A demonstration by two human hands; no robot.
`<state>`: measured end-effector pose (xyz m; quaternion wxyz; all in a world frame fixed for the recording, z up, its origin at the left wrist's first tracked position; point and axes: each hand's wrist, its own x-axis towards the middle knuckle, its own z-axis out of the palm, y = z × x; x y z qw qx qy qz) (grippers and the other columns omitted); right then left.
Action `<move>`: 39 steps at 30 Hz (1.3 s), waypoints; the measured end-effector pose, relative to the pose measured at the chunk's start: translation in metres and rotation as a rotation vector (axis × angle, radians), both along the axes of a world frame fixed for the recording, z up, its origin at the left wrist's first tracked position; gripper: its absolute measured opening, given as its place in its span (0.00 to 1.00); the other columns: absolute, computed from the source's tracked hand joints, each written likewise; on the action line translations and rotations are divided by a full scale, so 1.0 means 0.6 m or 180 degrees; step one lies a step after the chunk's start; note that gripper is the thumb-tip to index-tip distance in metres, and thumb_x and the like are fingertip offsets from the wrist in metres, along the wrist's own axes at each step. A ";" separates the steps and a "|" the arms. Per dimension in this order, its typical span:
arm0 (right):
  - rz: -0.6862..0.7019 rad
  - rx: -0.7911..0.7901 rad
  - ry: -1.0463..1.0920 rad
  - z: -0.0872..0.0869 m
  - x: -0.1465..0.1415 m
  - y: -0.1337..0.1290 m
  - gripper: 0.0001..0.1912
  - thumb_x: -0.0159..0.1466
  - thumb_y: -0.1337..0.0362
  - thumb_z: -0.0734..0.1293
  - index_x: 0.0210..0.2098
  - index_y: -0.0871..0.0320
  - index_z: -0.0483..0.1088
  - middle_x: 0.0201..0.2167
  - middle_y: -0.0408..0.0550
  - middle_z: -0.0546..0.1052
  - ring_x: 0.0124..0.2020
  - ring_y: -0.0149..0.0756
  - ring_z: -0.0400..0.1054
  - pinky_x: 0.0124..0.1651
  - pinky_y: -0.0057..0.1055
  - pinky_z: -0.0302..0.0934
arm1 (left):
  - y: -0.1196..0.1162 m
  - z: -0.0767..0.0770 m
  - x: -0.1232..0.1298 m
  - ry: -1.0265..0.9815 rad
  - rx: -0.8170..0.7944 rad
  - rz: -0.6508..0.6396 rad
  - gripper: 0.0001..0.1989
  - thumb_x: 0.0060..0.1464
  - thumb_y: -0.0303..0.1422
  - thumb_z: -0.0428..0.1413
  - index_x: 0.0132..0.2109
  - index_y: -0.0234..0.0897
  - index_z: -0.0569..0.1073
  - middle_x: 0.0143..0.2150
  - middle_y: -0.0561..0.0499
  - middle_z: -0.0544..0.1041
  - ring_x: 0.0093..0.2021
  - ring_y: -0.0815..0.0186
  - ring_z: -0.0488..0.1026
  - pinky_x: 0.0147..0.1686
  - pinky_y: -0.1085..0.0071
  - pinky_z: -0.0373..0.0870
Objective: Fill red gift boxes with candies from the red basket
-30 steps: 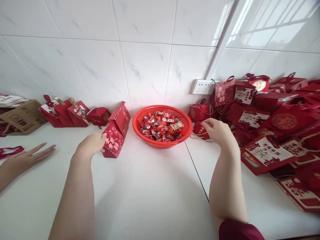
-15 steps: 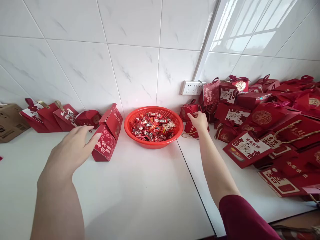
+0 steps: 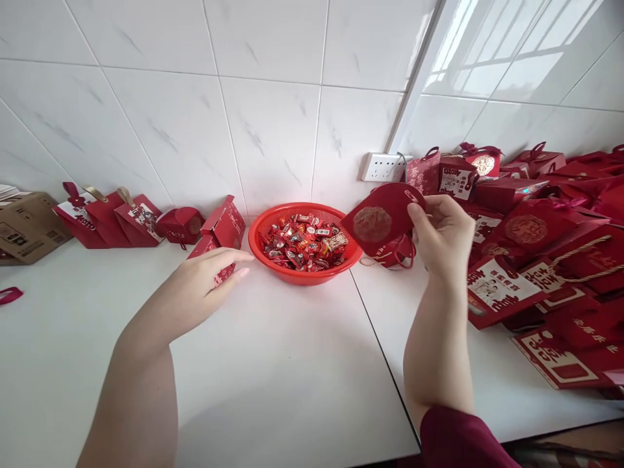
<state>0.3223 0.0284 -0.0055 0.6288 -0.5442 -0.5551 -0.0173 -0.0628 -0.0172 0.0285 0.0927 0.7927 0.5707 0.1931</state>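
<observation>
My right hand [image 3: 441,234] is closed on the edge of a dark red gift box [image 3: 380,218] with a round gold emblem, held raised near the basket's right rim. My left hand [image 3: 205,286] hovers open over the table, fingers stretched toward the basket and holding nothing. Behind it, partly hidden, stands a tall red gift box [image 3: 229,221] with an open top. Between my hands sits a red plastic basket [image 3: 305,278] filled with wrapped candies [image 3: 302,244]. Below the raised box, another red box with a cord [image 3: 394,253] rests on the table.
Red gift boxes [image 3: 529,227] are heaped along the right side. Several small red boxes [image 3: 114,221] line the wall at left, beside a cardboard box [image 3: 32,227]. A ribbon loop [image 3: 10,296] lies at the left edge. A socket strip [image 3: 385,168] is on the tiled wall.
My right hand has lifted a red gift box from the pile's near left side and drawn it back toward me. My left hand has moved right, in front of the tall box.
</observation>
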 end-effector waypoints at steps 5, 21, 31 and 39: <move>0.2142 -0.1263 -0.0886 0.021 -0.081 -0.088 0.08 0.66 0.57 0.67 0.37 0.55 0.73 0.27 0.43 0.75 0.22 0.30 0.66 0.26 0.27 0.58 | -0.013 0.006 0.023 -0.0318 0.0308 -0.0302 0.14 0.64 0.43 0.50 0.48 0.47 0.77 0.46 0.55 0.79 0.40 0.66 0.75 0.38 0.72 0.68; 0.2556 -0.2807 -0.3065 -0.033 -0.192 -0.101 0.14 0.70 0.60 0.63 0.31 0.58 0.74 0.32 0.47 0.77 0.32 0.36 0.69 0.33 0.31 0.53 | 0.016 -0.065 0.074 0.0644 -0.1245 -0.1488 0.18 0.56 0.45 0.56 0.50 0.42 0.76 0.51 0.48 0.75 0.47 0.58 0.74 0.42 0.69 0.68; 0.2058 -0.2577 -0.3435 -0.040 -0.194 -0.095 0.09 0.57 0.62 0.75 0.31 0.58 0.72 0.41 0.51 0.73 0.45 0.44 0.67 0.46 0.35 0.58 | 0.015 -0.051 0.047 0.0496 -0.1410 -0.0957 0.07 0.52 0.35 0.54 0.36 0.41 0.75 0.42 0.49 0.74 0.34 0.64 0.71 0.31 0.70 0.62; 0.1156 -0.3320 -0.3574 -0.049 -0.210 -0.090 0.09 0.66 0.64 0.65 0.36 0.63 0.74 0.36 0.62 0.77 0.38 0.52 0.74 0.34 0.36 0.58 | 0.018 -0.085 0.078 0.0723 -0.2015 -0.0468 0.16 0.52 0.42 0.54 0.22 0.37 0.70 0.23 0.49 0.73 0.21 0.65 0.66 0.21 0.68 0.53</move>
